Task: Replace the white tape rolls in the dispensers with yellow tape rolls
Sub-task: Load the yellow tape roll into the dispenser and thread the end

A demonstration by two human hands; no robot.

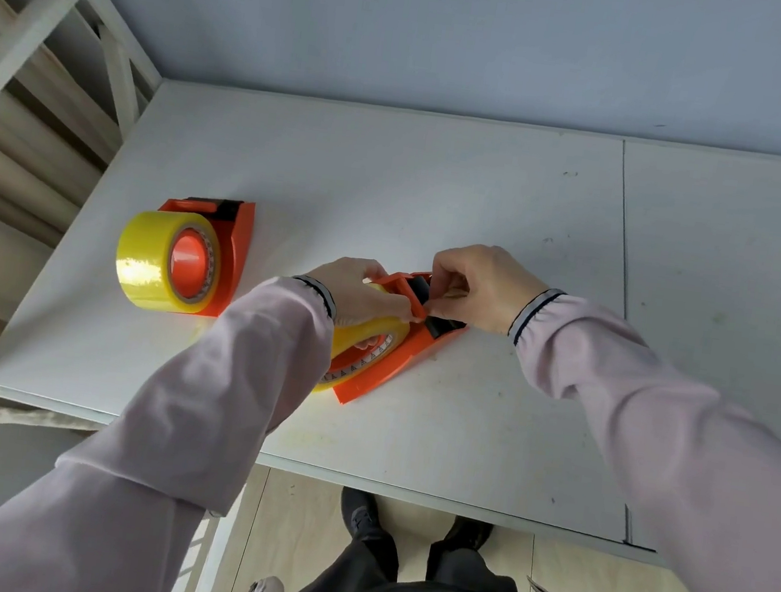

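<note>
On the white table (440, 193) there are two orange dispensers. The left dispenser (237, 247) stands apart from the hands and already carries a yellow roll (156, 262) on its hub. No white roll is visible anywhere on the table.

The second dispenser (395, 365) lies in the middle of the table, and both hands work on it. It also has a yellow tape roll (374, 330) mounted, partly hidden under the left sleeve. The left hand (359, 292) rests on top of this roll and the orange frame, closed around them to hold the dispenser steady. The right hand (478, 289) is at the front end, near the black roller (421, 289); its thumb and fingers are pinched together on something small there. It seems to be the free end of the tape, but I cannot tell this for sure.

In my judgement the replacing is almost finished, and the step in hand is threading the tape through the front of the second dispenser. The next move probably needs a gentle pull of the tape end toward the cutting edge, while the left hand keeps the roll from turning too freely.
</note>
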